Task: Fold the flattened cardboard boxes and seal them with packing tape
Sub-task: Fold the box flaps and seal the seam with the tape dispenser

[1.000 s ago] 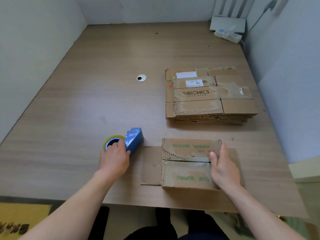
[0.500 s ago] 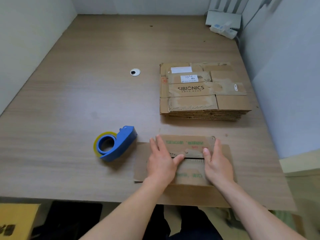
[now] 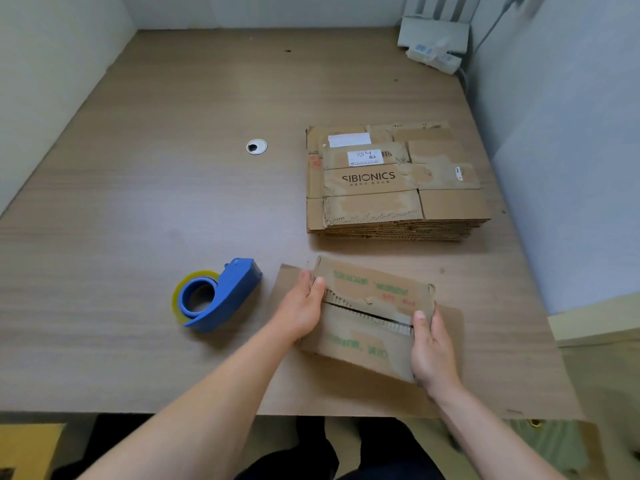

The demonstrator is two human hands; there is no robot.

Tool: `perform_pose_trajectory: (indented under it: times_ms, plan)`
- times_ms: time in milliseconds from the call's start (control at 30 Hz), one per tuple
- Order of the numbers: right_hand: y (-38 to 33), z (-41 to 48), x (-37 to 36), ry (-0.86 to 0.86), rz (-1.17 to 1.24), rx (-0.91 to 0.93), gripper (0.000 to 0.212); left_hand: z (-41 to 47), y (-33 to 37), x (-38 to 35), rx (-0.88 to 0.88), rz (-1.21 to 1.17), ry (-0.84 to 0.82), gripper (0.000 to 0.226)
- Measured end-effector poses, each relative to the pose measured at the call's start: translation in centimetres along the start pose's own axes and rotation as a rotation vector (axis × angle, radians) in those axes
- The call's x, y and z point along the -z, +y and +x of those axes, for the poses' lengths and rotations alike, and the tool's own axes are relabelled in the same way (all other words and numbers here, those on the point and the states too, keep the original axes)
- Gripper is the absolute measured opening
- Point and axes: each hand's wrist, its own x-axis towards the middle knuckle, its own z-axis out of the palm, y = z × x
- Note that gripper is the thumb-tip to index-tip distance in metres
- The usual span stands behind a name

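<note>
Left hand (image 3: 301, 310) and right hand (image 3: 431, 348) are clasping opposite ends of the worn brown cardboard box (image 3: 363, 341), sitting at the near bench (image 3: 138, 202) edge, apparently holding its flaps closed for taping.

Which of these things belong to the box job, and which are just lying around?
For the job: brown cardboard box gripped by left hand and right hand; blue plastic tape dispenser; stack of flattened cardboard boxes.
Lying about: round metal desk grommet; white plastic pieces, far corner.
</note>
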Motion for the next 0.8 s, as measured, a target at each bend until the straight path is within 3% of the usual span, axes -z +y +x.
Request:
perform_pose_trajectory:
  times_ms: [100,167,267,333,400,467,500,600,667,733,767,800]
  plan:
    - [0.3,-0.2,0.0,0.016,0.048,-0.055,0.058,-0.3,1.7,0.5,-0.049,0.331,0.19,0.062]
    - [0.1,0.5,0.8,0.004,0.045,-0.059,0.077,-2.2,1.3,0.4,-0.051,0.301,0.302,0.077]
    - [-0.8,2.3,2.8,-0.002,-0.137,0.074,0.103,-5.3,-0.8,-0.5,-0.025,0.29,0.269,0.1]
    - [-1.8,3.3,3.6,-0.106,-0.226,0.164,0.094,-6.2,-2.0,-1.2,0.01,0.247,0.234,0.1]
    - [-2.7,4.1,3.8,-0.2,-0.256,0.178,0.062,-6.2,-2.5,-1.5,0.022,0.16,0.19,0.095]
    - [-3.0,4.3,3.8,-0.148,-0.314,0.188,0.021,-5.7,-2.4,-1.2,0.007,0.094,0.174,0.091]
    - [-2.9,4.0,3.8,-0.112,-0.336,0.174,0.015,-5.3,-2.4,-0.9,-0.003,0.071,0.186,0.09]
    - [-1.4,1.6,3.9,-0.092,-0.358,0.08,0.041,-4.0,-1.9,0.5,-0.03,0.0,0.248,0.081]
    - [-0.1,-0.6,3.5,-0.115,-0.322,0.058,0.039,-3.2,-1.6,1.1,-0.053,-0.037,0.27,0.067]
    - [1.0,-2.5,2.5,-0.169,-0.256,0.041,0.019,-2.3,-1.2,1.5,-0.069,-0.062,0.265,0.053]
    - [1.3,-3.3,1.9,-0.203,-0.237,0.016,0.018,-1.9,-1.1,1.7,-0.077,-0.063,0.263,0.046]
    - [1.4,-3.8,1.2,-0.231,-0.233,0.008,0.03,-1.5,-0.9,1.9,-0.091,-0.053,0.262,0.041]
